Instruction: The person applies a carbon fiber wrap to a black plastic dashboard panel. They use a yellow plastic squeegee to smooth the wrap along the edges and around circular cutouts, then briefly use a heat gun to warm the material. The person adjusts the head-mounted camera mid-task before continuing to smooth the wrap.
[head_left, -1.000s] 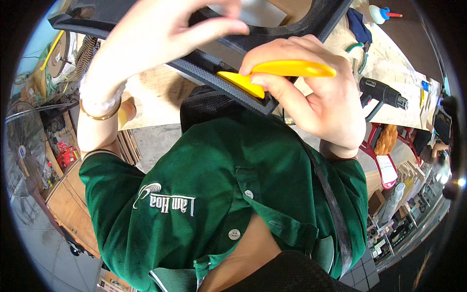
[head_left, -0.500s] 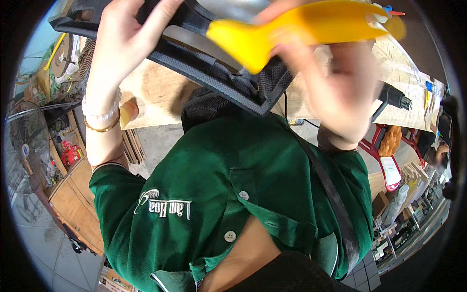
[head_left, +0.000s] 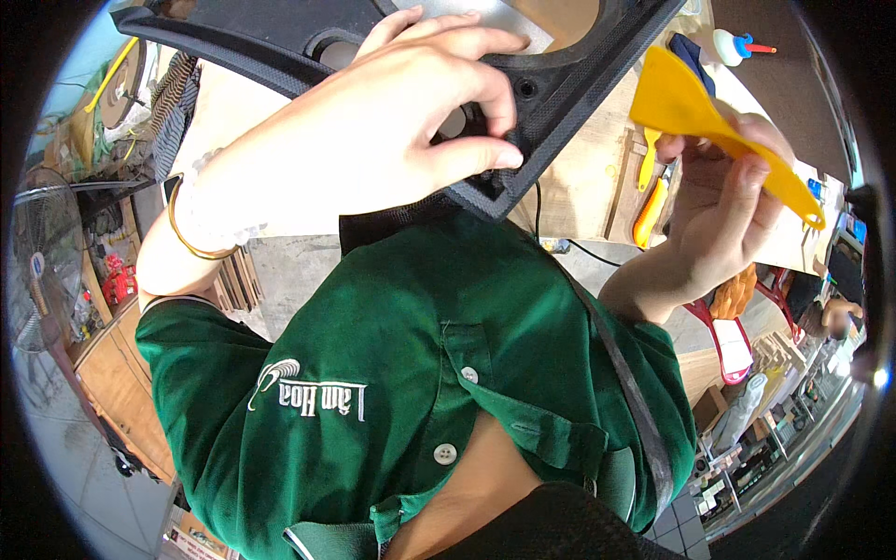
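Observation:
My left hand (head_left: 392, 131) grips the near corner of a black textured panel (head_left: 569, 65) with round cut-outs, thumb and fingers pinched on its edge. My right hand (head_left: 719, 201) is off to the right of the panel, closed around the handle of a yellow plastic scraper (head_left: 691, 112) whose wide blade points up and left, clear of the panel. A gold bangle and a white bead bracelet sit on my left wrist. My green shirt fills the lower half of the view.
A wooden workbench (head_left: 579, 177) lies under the panel, with an orange-handled tool (head_left: 649, 210) and a black cable on it. A white glue bottle (head_left: 733, 42) stands at the back right. A standing fan (head_left: 37, 261) is at the left, a red chair (head_left: 733, 341) at the right.
My right hand has pulled the yellow scraper off the panel and moved it right. My left hand has shifted from the panel's upper edge down onto its near corner.

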Tool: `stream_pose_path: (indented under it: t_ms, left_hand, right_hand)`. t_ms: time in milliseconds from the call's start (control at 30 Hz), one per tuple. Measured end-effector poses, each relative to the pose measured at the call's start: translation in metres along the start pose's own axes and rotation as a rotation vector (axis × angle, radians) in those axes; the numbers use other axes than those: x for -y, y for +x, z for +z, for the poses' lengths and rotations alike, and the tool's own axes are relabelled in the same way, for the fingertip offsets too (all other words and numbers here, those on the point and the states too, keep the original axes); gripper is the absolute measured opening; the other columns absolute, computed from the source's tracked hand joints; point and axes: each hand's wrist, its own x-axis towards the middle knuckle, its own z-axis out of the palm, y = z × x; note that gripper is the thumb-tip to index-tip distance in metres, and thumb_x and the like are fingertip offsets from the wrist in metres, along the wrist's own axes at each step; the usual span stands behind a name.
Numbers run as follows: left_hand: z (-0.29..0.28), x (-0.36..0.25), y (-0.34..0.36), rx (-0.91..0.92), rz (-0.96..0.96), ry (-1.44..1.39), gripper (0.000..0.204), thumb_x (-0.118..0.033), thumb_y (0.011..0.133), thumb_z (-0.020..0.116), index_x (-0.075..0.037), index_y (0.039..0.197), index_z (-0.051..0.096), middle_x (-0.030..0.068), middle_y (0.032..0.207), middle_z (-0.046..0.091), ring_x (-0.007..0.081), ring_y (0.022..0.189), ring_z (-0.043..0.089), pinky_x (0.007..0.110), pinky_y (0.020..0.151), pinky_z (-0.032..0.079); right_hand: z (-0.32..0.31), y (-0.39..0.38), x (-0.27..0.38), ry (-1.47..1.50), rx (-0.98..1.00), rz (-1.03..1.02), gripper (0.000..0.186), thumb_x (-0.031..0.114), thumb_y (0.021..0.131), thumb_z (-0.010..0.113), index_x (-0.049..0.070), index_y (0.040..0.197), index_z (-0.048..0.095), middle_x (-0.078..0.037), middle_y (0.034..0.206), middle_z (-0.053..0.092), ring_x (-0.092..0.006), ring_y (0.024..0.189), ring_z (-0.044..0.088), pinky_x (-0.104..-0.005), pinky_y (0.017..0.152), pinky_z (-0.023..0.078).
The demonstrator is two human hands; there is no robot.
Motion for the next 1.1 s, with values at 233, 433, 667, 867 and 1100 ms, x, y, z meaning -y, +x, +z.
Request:
stream_pose_path:
  t_ms: [233, 433, 667, 867, 1100]
  left_hand:
    - [-0.030, -0.016, 0.013, 0.418, -0.143, -0.280, 0.032, -0.037, 0.096, 0.061, -0.006, 0.106, 0.065, 0.0332, 0.155, 0.021, 0.0521, 0.147, 0.008, 0.062, 0.116, 0.003]
    - [-0.026, -0.009, 0.011, 0.434, -0.130, -0.275, 0.030, -0.034, 0.093, 0.066, -0.006, 0.100, 0.061, 0.0336, 0.155, 0.021, 0.0496, 0.148, 0.007, 0.062, 0.116, 0.002]
    - [0.009, 0.017, 0.001, 0.156, 0.054, -0.390, 0.024, -0.014, 0.090, 0.066, -0.005, 0.082, 0.046, 0.0349, 0.139, 0.043, 0.0450, 0.146, 0.023, 0.059, 0.114, 0.015]
    - [0.017, 0.027, 0.005, 0.089, 0.217, -0.488, 0.025, -0.013, 0.090, 0.065, -0.003, 0.078, 0.045, 0.0364, 0.115, 0.054, 0.0447, 0.139, 0.034, 0.052, 0.109, 0.029]
    - [0.005, 0.025, 0.000, 0.128, 0.060, -0.286, 0.027, -0.016, 0.083, 0.074, -0.001, 0.078, 0.051, 0.0202, 0.147, 0.048, 0.0381, 0.123, 0.053, 0.041, 0.098, 0.042]
  right_hand:
    - [0.017, -0.018, 0.008, 0.172, 0.017, 0.179, 0.021, -0.004, 0.086, 0.068, -0.002, 0.104, 0.057, -0.011, 0.094, 0.062, -0.0137, 0.076, 0.060, -0.0235, 0.070, 0.050]
    - [0.031, -0.039, 0.004, 0.218, -0.105, 0.444, 0.014, 0.003, 0.089, 0.067, -0.002, 0.099, 0.060, -0.008, 0.091, 0.062, -0.0120, 0.079, 0.061, -0.0241, 0.073, 0.049]
    - [0.040, -0.047, 0.002, 0.204, 0.128, 0.426, 0.018, -0.004, 0.082, 0.071, 0.002, 0.092, 0.057, -0.005, 0.085, 0.061, -0.0106, 0.072, 0.060, -0.0225, 0.066, 0.048]
    - [0.053, -0.046, 0.002, 0.111, -0.027, 0.487, 0.014, -0.004, 0.086, 0.066, 0.002, 0.093, 0.056, -0.003, 0.081, 0.059, -0.0070, 0.066, 0.057, -0.0208, 0.061, 0.046]
    - [0.042, -0.020, 0.019, -0.078, 0.110, 0.383, 0.015, -0.003, 0.083, 0.072, 0.001, 0.093, 0.061, -0.005, 0.083, 0.064, -0.0070, 0.059, 0.059, -0.0180, 0.053, 0.045]
